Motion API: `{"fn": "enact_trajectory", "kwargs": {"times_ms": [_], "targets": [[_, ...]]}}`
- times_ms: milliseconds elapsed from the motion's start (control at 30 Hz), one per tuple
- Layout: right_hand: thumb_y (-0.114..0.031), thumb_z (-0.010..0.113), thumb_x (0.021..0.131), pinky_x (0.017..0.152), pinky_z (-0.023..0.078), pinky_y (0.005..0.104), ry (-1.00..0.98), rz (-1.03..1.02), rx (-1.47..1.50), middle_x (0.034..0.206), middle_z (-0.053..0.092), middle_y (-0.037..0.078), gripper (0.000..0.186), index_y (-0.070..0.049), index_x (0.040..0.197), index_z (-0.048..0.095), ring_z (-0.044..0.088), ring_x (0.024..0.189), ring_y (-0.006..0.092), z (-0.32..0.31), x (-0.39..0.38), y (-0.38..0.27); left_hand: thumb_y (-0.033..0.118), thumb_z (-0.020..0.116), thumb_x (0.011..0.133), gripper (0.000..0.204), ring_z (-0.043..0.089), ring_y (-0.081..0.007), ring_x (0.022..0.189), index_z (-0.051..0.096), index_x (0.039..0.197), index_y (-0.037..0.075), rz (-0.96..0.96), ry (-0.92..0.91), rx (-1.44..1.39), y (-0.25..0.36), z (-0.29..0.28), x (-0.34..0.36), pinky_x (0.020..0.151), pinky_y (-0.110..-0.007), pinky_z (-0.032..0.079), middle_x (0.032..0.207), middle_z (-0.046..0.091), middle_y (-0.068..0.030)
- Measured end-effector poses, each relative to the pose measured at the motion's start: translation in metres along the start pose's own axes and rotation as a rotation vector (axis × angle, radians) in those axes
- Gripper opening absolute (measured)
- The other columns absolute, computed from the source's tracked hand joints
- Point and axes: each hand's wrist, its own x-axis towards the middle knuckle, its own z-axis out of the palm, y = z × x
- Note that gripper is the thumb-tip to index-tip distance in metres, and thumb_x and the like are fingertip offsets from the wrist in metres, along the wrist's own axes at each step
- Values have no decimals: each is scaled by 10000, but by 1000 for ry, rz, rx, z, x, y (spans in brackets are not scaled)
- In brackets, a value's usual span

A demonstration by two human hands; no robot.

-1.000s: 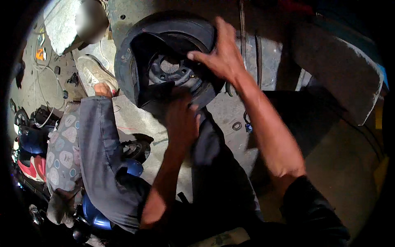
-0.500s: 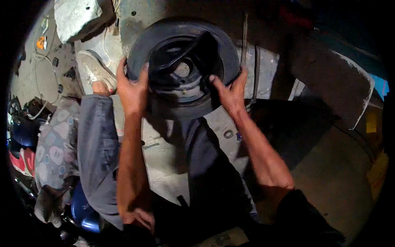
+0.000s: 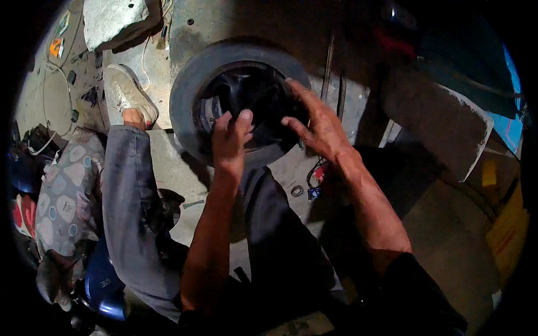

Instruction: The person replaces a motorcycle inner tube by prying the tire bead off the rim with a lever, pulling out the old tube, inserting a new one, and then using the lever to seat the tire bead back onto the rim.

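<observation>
A black tyre on a wheel rim (image 3: 188,89) lies in front of me, with a loose, folded piece of dark material (image 3: 255,92) inside its centre. My left hand (image 3: 228,147) is over the near side of the wheel opening. Its thumb stands apart from the foreshortened fingers, and nothing shows clearly between them. My right hand (image 3: 322,126) is at the right side of the wheel, fingers and thumb spread over the rim edge and the dark material. Shadow hides most of the wheel's centre and any contact there.
A pale stone block (image 3: 117,22) sits at the far left, near my shoe (image 3: 129,92). A small ring (image 3: 297,191) lies right of my knee. A patterned cloth bundle (image 3: 67,190) and a blue rounded object (image 3: 106,280) are at left. A worn panel (image 3: 443,117) stands at right.
Both hands have let go of the tyre's outer sides. My left hand has moved right, over the wheel opening. The wheel sits slightly lower and further left, and the dark material inside has shifted.
</observation>
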Motion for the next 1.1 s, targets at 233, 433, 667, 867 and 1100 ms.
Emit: {"fn": "enact_trajectory", "kwargs": {"times_ms": [233, 433, 667, 867, 1100], "targets": [[20, 665, 773, 890, 544, 427, -371, -58, -278, 1056, 672, 204, 351, 14, 1124, 678, 652, 1035, 377, 34, -29, -22, 45, 741, 842, 708, 520, -360, 1342, 416, 1449, -122, -148, 97, 137, 16, 26, 28, 1132, -391, 375, 1385, 565, -269], [-154, 689, 847, 926, 532, 414, -97, -10, -167, 1150, 678, 220, 404, -18, 1222, 625, 673, 1058, 343, -6, 66, -11, 133, 686, 921, 640, 435, -454, 1378, 406, 1431, -134, 66, 89, 497, -28, -1, 29, 1172, -432, 326, 1461, 448, -343], [-186, 723, 853, 915, 541, 498, -260, -194, -650, 1222, 618, 287, 765, -121, 1519, 353, 633, 1124, 471, 36, 128, -34, 193, 760, 896, 651, 506, -407, 1300, 445, 1380, -108, -7, 325, 271, -3, 33, 27, 1156, -444, 343, 1351, 542, -296], [-210, 666, 873, 892, 546, 521, -454, -49, -769, 1243, 598, 330, 719, -89, 1505, 345, 660, 1033, 495, 42, 153, -43, 192, 769, 912, 584, 535, -300, 1288, 528, 1379, -63, -46, 334, -93, 8, 28, 28, 1126, -392, 388, 1424, 541, -244], [-150, 652, 834, 858, 544, 529, -552, -193, -803, 1040, 641, 355, 551, 53, 1288, 414, 664, 976, 497, 24, 148, -45, 322, 699, 963, 496, 633, -307, 1156, 651, 1234, -91, -185, 261, -91, 11, 15, 37, 1042, -373, 438, 1213, 694, -220]]}}
